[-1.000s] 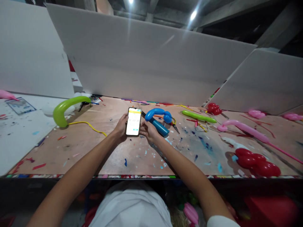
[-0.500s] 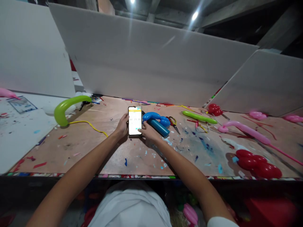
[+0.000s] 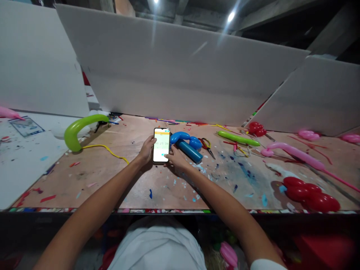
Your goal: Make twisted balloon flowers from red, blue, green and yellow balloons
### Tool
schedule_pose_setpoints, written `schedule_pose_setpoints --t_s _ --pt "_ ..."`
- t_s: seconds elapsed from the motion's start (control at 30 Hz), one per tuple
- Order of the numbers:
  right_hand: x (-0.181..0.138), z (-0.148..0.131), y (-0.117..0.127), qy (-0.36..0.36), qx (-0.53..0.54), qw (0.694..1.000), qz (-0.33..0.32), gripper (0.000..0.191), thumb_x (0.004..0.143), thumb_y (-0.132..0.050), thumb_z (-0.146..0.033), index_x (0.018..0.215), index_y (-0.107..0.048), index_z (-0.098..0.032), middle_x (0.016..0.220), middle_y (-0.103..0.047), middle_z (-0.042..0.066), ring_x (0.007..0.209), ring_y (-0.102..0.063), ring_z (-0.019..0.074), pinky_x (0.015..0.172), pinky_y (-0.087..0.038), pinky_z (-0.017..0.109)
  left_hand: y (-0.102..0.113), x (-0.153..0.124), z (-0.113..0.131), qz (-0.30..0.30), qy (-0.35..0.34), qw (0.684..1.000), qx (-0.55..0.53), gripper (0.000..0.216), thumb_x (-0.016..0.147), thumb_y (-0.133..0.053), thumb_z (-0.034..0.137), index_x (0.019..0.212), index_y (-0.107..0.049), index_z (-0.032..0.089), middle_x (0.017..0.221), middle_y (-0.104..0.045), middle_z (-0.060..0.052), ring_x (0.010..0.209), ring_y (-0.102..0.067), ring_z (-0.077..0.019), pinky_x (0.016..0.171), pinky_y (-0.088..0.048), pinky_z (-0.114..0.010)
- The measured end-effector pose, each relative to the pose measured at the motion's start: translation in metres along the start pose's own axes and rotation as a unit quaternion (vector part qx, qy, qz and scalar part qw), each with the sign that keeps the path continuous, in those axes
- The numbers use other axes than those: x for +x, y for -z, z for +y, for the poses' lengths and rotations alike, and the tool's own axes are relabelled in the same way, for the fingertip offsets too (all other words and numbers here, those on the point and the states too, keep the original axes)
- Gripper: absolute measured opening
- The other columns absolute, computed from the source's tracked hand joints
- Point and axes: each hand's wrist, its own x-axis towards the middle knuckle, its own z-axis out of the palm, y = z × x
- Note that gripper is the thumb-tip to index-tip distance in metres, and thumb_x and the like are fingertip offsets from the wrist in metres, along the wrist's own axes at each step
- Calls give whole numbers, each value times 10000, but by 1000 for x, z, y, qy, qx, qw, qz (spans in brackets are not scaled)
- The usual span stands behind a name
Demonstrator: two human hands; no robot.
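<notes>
A lit smartphone (image 3: pixel 161 146) stands over the middle of the table, its bright screen facing me with a timer readout. My left hand (image 3: pixel 147 149) is wrapped round its left edge, thumb at the screen's side. At the lower right edge, my right hand (image 3: pixel 174 156) grips the phone too, thumb over the bottom of the screen; its other fingers are partly hidden. Just right of the phone lie a blue twisted balloon (image 3: pixel 181 135) and a blue cylindrical pump (image 3: pixel 189 150). Scissors (image 3: pixel 207 147) with red and yellow handles rest beside them.
A green curved balloon (image 3: pixel 73 134) with a yellow uninflated tail stands at left. To the right lie a green balloon (image 3: pixel 239 138), a pink balloon (image 3: pixel 298 154) and a red balloon cluster (image 3: pixel 311 194). White panels (image 3: pixel 180 71) wall off the back. Balloon scraps litter the wooden table (image 3: pixel 92 170).
The view has shifted very slightly. Both hands stay on the phone, with little visible movement.
</notes>
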Motion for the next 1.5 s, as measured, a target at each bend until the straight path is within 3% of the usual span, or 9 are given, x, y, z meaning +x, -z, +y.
schedule_pose_setpoints --t_s 0.33,0.67,1.03,1.5 --pt "6 5 8 10 12 999 -30 576 716 -644 -131 1252 -472 -254 1167 -638 83 795 -684 204 499 -603 298 3 1 -1 -27 -1 999 25 437 732 -669 335 1131 -610 168 1050 -714 -96 848 -692 -247 758 -541 -367" --pt "2 2 5 11 7 1000 -25 603 711 -648 -112 1268 -471 -259 1199 -632 92 890 -665 217 512 -601 280 2 1 0 -18 -1 999 27 394 732 -657 319 1093 -632 165 1029 -720 -94 826 -689 -237 745 -544 -361" --pt "2 2 5 21 -36 999 -15 592 637 -564 -41 1196 -520 -232 1098 -654 77 798 -667 198 493 -580 261 4 2 0 -21 -6 998 53 395 701 -635 271 1082 -627 168 1025 -716 -93 835 -685 -246 747 -544 -373" --pt "1 2 2 19 -26 999 -3 464 677 -606 -84 1124 -551 -196 1025 -682 82 779 -663 205 475 -555 252 3 -2 1 -29 -12 998 54 440 692 -638 257 1125 -608 185 983 -709 -60 784 -664 -218 685 -527 -331"
